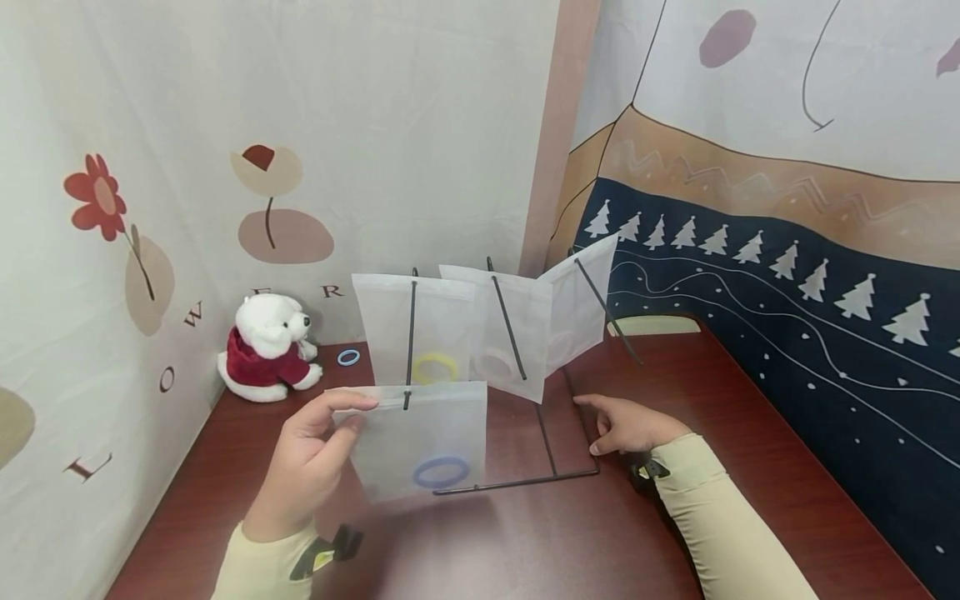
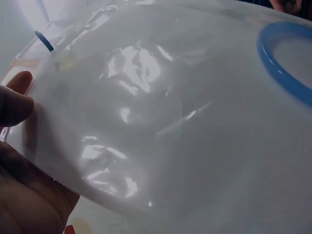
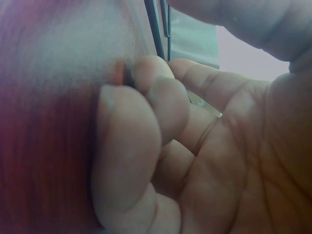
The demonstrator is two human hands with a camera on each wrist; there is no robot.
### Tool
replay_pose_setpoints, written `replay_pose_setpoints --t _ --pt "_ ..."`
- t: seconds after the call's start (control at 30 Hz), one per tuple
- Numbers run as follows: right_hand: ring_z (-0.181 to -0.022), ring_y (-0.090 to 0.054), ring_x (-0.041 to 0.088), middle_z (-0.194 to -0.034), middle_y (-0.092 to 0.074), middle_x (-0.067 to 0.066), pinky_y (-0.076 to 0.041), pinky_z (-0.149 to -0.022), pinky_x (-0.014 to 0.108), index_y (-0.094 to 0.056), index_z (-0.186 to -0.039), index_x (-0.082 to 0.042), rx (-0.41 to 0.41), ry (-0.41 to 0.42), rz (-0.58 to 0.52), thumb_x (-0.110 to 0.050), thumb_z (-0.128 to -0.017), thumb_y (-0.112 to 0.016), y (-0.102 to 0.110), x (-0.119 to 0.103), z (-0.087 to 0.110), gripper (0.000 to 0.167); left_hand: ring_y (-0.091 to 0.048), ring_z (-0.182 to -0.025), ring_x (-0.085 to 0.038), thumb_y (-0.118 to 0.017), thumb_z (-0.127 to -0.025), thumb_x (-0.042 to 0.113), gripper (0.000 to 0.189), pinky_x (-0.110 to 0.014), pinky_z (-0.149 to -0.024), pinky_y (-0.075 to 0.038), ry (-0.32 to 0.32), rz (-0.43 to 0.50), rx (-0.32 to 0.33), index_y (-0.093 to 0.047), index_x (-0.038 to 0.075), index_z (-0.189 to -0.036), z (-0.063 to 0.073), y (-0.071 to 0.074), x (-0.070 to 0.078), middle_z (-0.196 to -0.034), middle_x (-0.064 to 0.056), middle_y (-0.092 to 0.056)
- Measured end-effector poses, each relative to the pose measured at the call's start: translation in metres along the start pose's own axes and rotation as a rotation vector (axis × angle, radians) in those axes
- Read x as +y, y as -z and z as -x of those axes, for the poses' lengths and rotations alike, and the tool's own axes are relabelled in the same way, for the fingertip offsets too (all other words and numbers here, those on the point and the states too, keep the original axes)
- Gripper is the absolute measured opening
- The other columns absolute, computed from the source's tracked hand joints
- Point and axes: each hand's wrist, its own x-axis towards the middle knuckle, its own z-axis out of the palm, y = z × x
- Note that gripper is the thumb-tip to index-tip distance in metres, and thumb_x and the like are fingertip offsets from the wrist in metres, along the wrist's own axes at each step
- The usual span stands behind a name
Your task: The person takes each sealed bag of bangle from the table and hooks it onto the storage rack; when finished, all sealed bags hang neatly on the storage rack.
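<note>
My left hand [image 1: 303,458] pinches the upper left corner of a frosted pouch [image 1: 397,433] between thumb and forefinger. Inside that pouch lies a blue ring [image 1: 441,472], also seen large in the left wrist view. The tip of a black rod overlaps the pouch's top edge. Behind it, three more translucent pouches hang on slanting rods of a black wire rack [image 1: 517,483]; one contains a yellow ring [image 1: 435,368], two contain pale rings. At the rack's right base bar is my right hand [image 1: 633,423], its forefinger and thumb tips on the bar, the other fingers curled low against the table.
A white plush bear [image 1: 268,346] in a red coat sits at the back left, with a light blue ring [image 1: 348,357] to its right. The reddish-brown table [image 1: 570,533] meets hanging printed cloths behind and to the right. A pale green strip [image 1: 654,325] lies along the back edge.
</note>
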Motion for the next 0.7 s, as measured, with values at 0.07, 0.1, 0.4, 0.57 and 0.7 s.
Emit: replay_pose_setpoints --t 0.07,0.1,0.4,0.57,0.7 --pt "-0.066 -0.055 0.016 -0.072 -0.058 0.0 -0.048 -0.055 0.032 -0.048 -0.155 -0.005 -0.002 0.0 -0.001 -0.002 -0.081 -0.084 0.0003 0.0 0.0 0.083 -0.065 -0.119 -0.005 -0.046 -0.091 -0.027 0.039 -0.016 -0.093 -0.051 -0.005 0.005 -0.008 -0.069 -0.007 -0.114 0.0002 0.0004 -0.0026 -0.122 0.011 -0.073" --pt "-0.066 -0.055 0.016 -0.072 -0.058 0.0 -0.048 -0.055 0.032 -0.048 -0.155 -0.004 -0.002 0.0 -0.004 -0.002 -0.081 -0.084 0.0005 -0.0001 0.0 0.083 -0.065 -0.119 -0.005 -0.046 -0.092 -0.027 0.039 -0.016 -0.093 -0.051 -0.005 0.005 -0.008 -0.069 -0.006 -0.115 0.0002 0.0003 -0.0038 -0.123 0.011 -0.073" --pt "-0.065 -0.055 0.017 -0.072 -0.058 0.002 -0.049 -0.054 0.033 -0.047 -0.156 -0.004 -0.006 -0.006 -0.016 -0.002 -0.081 -0.084 0.0012 -0.0016 -0.0001 0.083 -0.065 -0.118 -0.005 -0.05 -0.094 -0.025 0.032 -0.017 -0.091 -0.051 0.022 -0.022 0.05 -0.068 -0.011 -0.117 0.0004 -0.0023 -0.0032 -0.125 0.013 -0.073" --pt "-0.066 -0.055 0.017 -0.073 -0.058 0.001 -0.049 -0.055 0.033 -0.048 -0.155 -0.005 0.007 -0.012 -0.005 -0.003 -0.082 -0.084 0.0008 -0.0023 -0.0001 0.082 -0.066 -0.116 -0.006 -0.051 -0.095 -0.023 0.03 -0.016 -0.091 -0.052 0.01 -0.04 0.094 -0.068 -0.012 -0.117 -0.0015 -0.0039 -0.003 -0.124 0.013 -0.073" --pt "-0.065 -0.055 0.017 -0.072 -0.058 0.001 -0.049 -0.055 0.033 -0.048 -0.155 -0.006 0.005 -0.013 -0.008 -0.002 -0.081 -0.084 -0.0005 -0.0022 0.0 0.082 -0.066 -0.116 -0.006 -0.052 -0.094 -0.024 0.031 -0.016 -0.09 -0.052 -0.01 -0.044 0.107 -0.07 -0.01 -0.116 0.0003 -0.0037 -0.0055 -0.123 0.013 -0.074"
